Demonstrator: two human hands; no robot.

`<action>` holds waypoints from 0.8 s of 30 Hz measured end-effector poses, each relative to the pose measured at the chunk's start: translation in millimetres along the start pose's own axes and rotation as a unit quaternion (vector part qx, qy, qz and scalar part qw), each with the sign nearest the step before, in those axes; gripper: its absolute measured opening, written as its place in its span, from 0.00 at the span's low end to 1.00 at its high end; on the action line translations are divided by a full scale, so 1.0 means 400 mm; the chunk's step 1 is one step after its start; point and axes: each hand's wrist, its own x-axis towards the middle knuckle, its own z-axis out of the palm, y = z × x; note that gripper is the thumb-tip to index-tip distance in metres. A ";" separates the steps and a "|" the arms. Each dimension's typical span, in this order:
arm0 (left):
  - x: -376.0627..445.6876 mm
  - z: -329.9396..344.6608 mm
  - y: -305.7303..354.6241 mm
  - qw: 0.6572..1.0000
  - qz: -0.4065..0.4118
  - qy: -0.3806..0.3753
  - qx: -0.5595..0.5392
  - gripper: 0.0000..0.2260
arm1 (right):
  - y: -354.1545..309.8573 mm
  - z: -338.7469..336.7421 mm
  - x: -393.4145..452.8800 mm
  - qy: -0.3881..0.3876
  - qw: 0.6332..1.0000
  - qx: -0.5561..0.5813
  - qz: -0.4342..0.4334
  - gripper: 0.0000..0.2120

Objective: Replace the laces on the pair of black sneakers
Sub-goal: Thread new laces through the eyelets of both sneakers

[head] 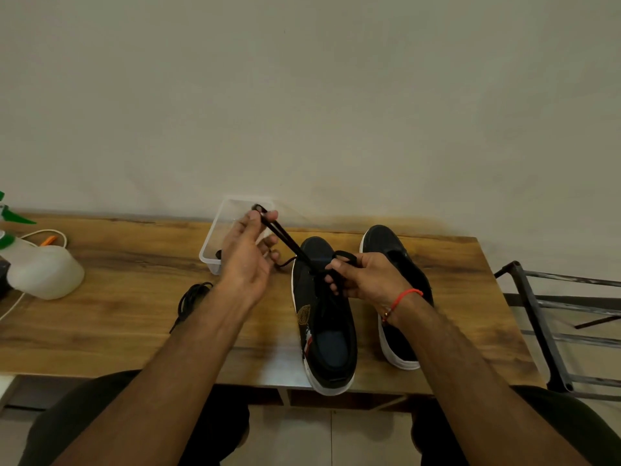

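left hand: pinches lace loop, raised left of left sneaker
right hand: grips other loop above it
left sneaker: heel overhangs surface near edge
right sneaker: just right

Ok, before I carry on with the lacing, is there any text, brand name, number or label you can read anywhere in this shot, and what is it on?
No readable text anywhere in the head view.
Left sneaker: a gold emblem and a red and white mark on its side, too blurred to tell whether they hold letters.
Right sneaker: no marking visible.
Spray bottle: no label visible.
Clear plastic container: no print visible.
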 end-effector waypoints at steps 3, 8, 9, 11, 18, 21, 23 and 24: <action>-0.006 0.005 0.011 0.996 0.084 0.008 -0.041 0.10 | -0.006 -0.002 -0.006 0.012 1.000 0.012 0.005 0.08; -0.012 0.004 0.012 0.984 0.153 0.023 0.094 0.10 | -0.010 -0.002 -0.012 0.023 1.000 0.015 0.008 0.09; -0.014 0.006 0.006 0.979 0.140 0.025 0.147 0.09 | -0.012 -0.001 -0.014 0.026 0.999 0.018 0.007 0.09; -0.011 0.002 -0.010 0.957 0.102 0.015 0.271 0.10 | -0.016 0.002 -0.017 0.034 0.999 0.024 0.011 0.13; -0.039 -0.017 -0.067 0.714 0.021 -0.045 0.698 0.23 | -0.032 0.013 -0.023 0.053 0.997 0.044 0.025 0.29; -0.055 0.008 -0.078 0.775 -0.110 -0.083 0.616 0.30 | -0.036 0.017 -0.027 0.038 0.999 0.031 0.022 0.32; -0.062 0.006 -0.086 0.802 -0.170 -0.095 0.565 0.28 | -0.038 0.020 -0.028 0.033 0.999 0.033 0.025 0.35; -0.063 0.002 -0.093 0.813 -0.188 -0.101 0.542 0.26 | -0.039 0.021 -0.029 0.032 0.998 0.037 0.029 0.36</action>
